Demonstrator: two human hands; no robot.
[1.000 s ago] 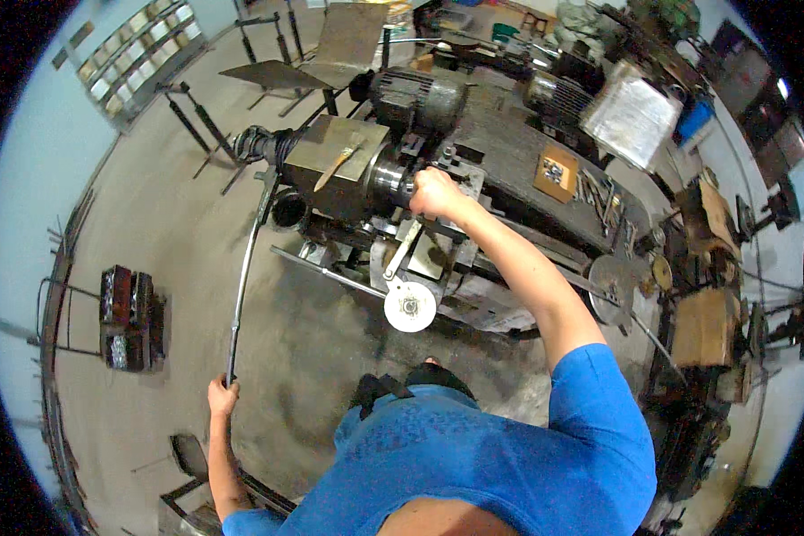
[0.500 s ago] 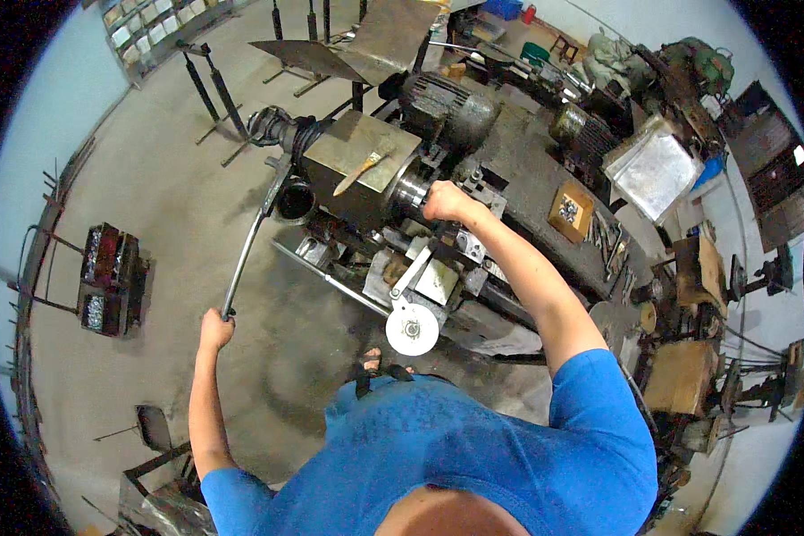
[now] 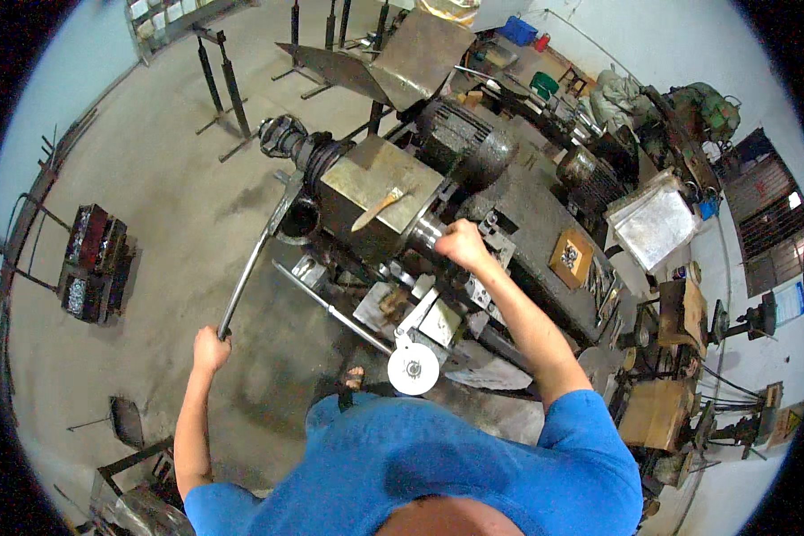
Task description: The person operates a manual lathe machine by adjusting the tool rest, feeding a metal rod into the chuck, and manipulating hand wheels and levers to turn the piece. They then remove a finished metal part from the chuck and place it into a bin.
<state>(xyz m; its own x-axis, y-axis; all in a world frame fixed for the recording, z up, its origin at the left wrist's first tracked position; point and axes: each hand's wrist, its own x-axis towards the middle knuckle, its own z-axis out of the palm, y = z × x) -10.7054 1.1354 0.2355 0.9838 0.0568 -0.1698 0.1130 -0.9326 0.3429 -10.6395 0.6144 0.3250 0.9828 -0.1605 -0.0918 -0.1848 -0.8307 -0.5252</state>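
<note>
At the middle left of the frame, the left hand point(image 3: 211, 348) wraps its fingers around the low end of a long metal bar point(image 3: 246, 279). Near the center, the right hand point(image 3: 462, 244) is at the shiny round part point(image 3: 425, 230) of the big machine point(image 3: 366, 179); its fingertips are hidden, so nobody can tell if they pinch. The step seems to be working the bar, which calls for a firm grip. The sign point(image 3: 789, 302) at the right edge is too small to read

No legible text. Blue-and-white sheet point(image 3: 790, 302), wall at 3 o'clock: print too small. Yellowish placard point(image 3: 787, 423), near 4 o'clock: marks blurred (fisheye rim, dim too). Pale cards point(image 3: 158, 20) on the rack, between 10 and 11 o'clock: can't tell if anything's written on them.
</note>
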